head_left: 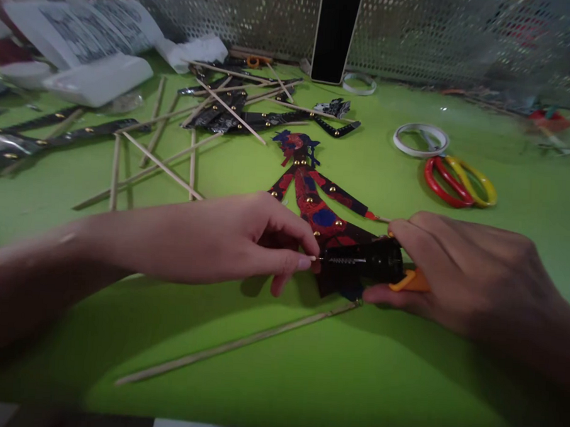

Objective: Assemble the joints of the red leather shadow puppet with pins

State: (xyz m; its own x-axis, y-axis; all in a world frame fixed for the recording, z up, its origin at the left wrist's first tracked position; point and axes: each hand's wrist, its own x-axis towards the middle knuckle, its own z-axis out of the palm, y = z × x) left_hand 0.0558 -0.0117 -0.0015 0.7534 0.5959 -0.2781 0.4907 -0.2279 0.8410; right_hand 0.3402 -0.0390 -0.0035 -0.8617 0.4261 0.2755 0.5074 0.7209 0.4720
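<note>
My left hand pinches the tip of a small pale piece, too small to name, at the front end of a black tool with an orange part. My right hand is wrapped round the back of that tool. Under the tool lies a red, blue and black jointed figure with gold studs; its lower part is partly hidden by the tool and my hands. A thin stick reaches from the figure's arm to my right fingers. Below, a long wooden stick lies on the green table, its right end near my right thumb.
Several loose wooden sticks and black studded figures lie at the back left, near white packaging. A dark upright panel stands behind. White tape rolls and red-and-yellow-handled scissors rest at the right.
</note>
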